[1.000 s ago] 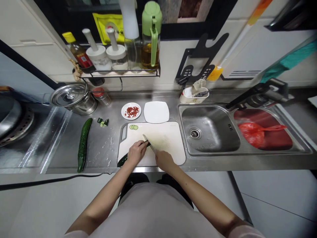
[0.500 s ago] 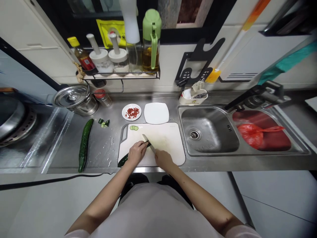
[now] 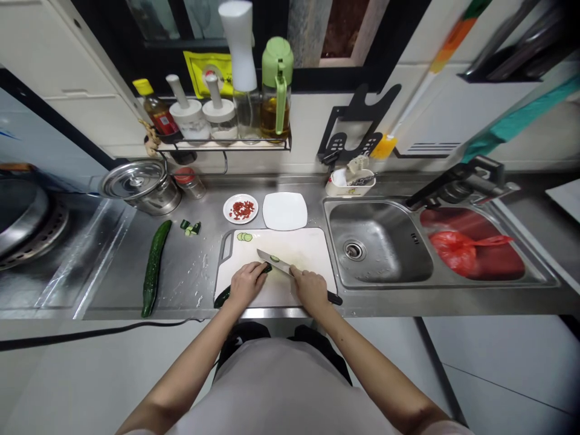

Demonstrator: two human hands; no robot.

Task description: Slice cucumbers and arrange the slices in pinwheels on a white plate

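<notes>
On the white cutting board (image 3: pixel 312 248), my left hand (image 3: pixel 246 283) is closed on a dark green cucumber (image 3: pixel 222 297), whose cut end shows past my fingertips. My right hand (image 3: pixel 311 290) grips a knife (image 3: pixel 274 260) by its black handle, the blade pointing up and left, just beyond the cucumber's cut end. One pale green slice (image 3: pixel 274 258) clings to the flat of the blade. Several cucumber slices (image 3: pixel 244 237) overlap near the board's top left corner.
A whole cucumber (image 3: pixel 156 266) and small cucumber chunks (image 3: pixel 190 228) lie left of the board. Behind it stand a plate with chopped red bits (image 3: pixel 241 209) and a white square plate (image 3: pixel 285 211). The sink (image 3: pixel 380 241) is to the right, a lidded pot (image 3: pixel 140 186) back left.
The knife has turned flatter and moved slightly off the cucumber's end, with a slice now visible on its blade. My right hand has shifted a little to the right. The camera view has tilted slightly.
</notes>
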